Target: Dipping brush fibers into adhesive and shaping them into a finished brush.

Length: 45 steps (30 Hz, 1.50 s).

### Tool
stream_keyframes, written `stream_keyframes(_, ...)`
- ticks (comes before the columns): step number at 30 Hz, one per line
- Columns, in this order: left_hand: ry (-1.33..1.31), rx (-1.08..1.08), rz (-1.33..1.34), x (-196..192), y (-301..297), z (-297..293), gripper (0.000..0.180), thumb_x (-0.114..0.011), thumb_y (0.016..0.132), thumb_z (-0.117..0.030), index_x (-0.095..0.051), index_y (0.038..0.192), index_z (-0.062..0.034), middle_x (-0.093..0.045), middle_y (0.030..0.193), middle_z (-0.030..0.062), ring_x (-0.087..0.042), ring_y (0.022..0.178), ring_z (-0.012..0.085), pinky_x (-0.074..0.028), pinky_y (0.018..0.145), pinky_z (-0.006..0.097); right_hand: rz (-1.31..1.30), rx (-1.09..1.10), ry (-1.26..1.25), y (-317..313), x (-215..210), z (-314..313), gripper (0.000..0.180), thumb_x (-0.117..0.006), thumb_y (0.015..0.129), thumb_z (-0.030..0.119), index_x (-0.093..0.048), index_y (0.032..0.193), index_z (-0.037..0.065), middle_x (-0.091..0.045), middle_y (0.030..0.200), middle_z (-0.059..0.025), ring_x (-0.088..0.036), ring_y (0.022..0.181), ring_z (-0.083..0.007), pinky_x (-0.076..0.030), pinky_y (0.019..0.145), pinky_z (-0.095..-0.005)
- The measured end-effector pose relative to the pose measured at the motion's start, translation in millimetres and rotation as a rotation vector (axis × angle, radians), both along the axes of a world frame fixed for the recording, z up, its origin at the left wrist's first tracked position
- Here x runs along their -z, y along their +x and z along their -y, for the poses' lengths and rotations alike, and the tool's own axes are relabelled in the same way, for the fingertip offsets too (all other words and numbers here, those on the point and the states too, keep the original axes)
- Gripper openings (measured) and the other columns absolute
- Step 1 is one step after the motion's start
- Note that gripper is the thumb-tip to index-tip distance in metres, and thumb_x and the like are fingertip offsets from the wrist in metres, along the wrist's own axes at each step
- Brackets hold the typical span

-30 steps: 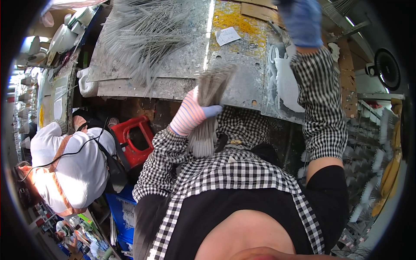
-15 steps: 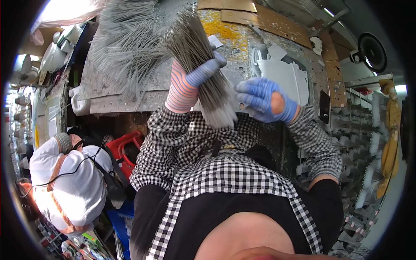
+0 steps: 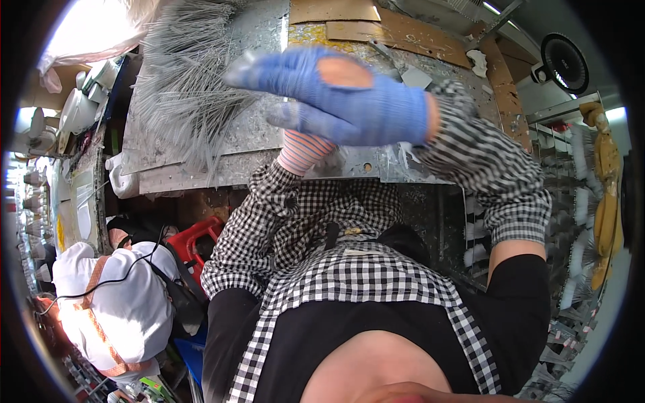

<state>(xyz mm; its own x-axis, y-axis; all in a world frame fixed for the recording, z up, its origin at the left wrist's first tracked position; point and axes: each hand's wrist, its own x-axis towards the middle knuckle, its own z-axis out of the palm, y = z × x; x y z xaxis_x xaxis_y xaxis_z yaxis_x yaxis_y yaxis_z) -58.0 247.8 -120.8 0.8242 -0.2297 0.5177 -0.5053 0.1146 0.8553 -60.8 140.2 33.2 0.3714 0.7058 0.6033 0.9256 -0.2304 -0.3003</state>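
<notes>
A scuffed metal worktable (image 3: 201,151) fills the upper middle of the frame, its sheet surface scratched and smeared with yellow toward the top centre. Spread over its upper left part lies a big fan of thin grey bristles (image 3: 185,87), loose strands splaying down toward the table's near edge. In the lower left of the frame another person in a white top (image 3: 111,305) crouches beside a red container (image 3: 195,238). Across the upper centre, the right hand (image 3: 336,101) in a blue glove with a worn hole at the back stretches flat, fingers spread open and pointing left, holding nothing, hovering above the table just right of the bristles. Under it, the left hand (image 3: 302,151) shows only as a pink-striped glove cuff emerging from a checked sleeve; its fingers are covered by the blue glove, so whether it grips anything cannot be told. A black fan (image 3: 564,64) sits upper right.
</notes>
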Motion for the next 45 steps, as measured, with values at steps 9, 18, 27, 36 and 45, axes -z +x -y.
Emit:
stream_keyframes(9, -0.142, 0.007, -0.117, -19, -2, -3, 0.039, -0.070, 0.091, -0.004, -0.059, 0.128, -0.0010, -0.069, 0.111, 0.0097, -0.066, 0.105, 0.0196, -0.054, 0.094, 0.036, -0.235, 0.207, 0.171, -8, 13, 34, 0.103, -0.087, 0.077, 0.045, -0.035, 0.157, 0.008, -0.047, 0.154, -0.0178, -0.047, 0.143, -0.0294, -0.036, 0.121, -0.0444)
stream_keyframes(18, 0.136, 0.111, -0.418, 33, -16, -14, 0.080, -0.093, 0.076, -0.021, -0.052, 0.141, -0.0017, -0.058, 0.137, 0.0118, -0.056, 0.125, 0.0233, -0.048, 0.105, 0.038, -0.558, 0.576, 0.279, -37, 226, 40, 0.076, -0.090, 0.069, 0.029, -0.055, 0.129, 0.000, -0.064, 0.120, -0.0216, -0.063, 0.115, -0.0346, -0.050, 0.102, -0.0417)
stream_keyframes(27, 0.364, 0.360, -0.368, 54, 15, -50, 0.032, -0.067, 0.092, -0.007, -0.065, 0.123, -0.0033, -0.073, 0.114, 0.0097, -0.070, 0.105, 0.0226, -0.057, 0.094, 0.037, -0.314, 0.548, 0.107, -36, 242, 61, 0.070, -0.089, 0.068, 0.024, -0.055, 0.125, 0.001, -0.061, 0.111, -0.0211, -0.062, 0.101, -0.0401, -0.051, 0.092, -0.0462)
stream_keyframes(36, 0.123, 0.225, -0.556, 85, 0, -37, 0.044, -0.069, 0.089, -0.016, -0.062, 0.131, -0.0040, -0.069, 0.125, 0.0147, -0.065, 0.117, 0.0277, -0.046, 0.107, 0.040, -0.521, 0.528, 0.157, -50, 242, 63, 0.062, -0.089, 0.063, 0.030, -0.059, 0.111, 0.005, -0.060, 0.096, -0.0163, -0.060, 0.093, -0.0390, -0.049, 0.081, -0.0489)
stream_keyframes(45, -0.162, 0.636, -0.790, 38, -75, -53, 0.074, -0.079, 0.088, -0.025, -0.042, 0.148, -0.0029, -0.062, 0.137, 0.0074, -0.060, 0.126, 0.0203, -0.046, 0.113, 0.036, -0.751, 0.438, 0.230, -118, 211, 54, 0.083, -0.092, 0.068, 0.036, -0.050, 0.132, 0.003, -0.068, 0.116, -0.0124, -0.069, 0.099, -0.0279, -0.057, 0.093, -0.0385)
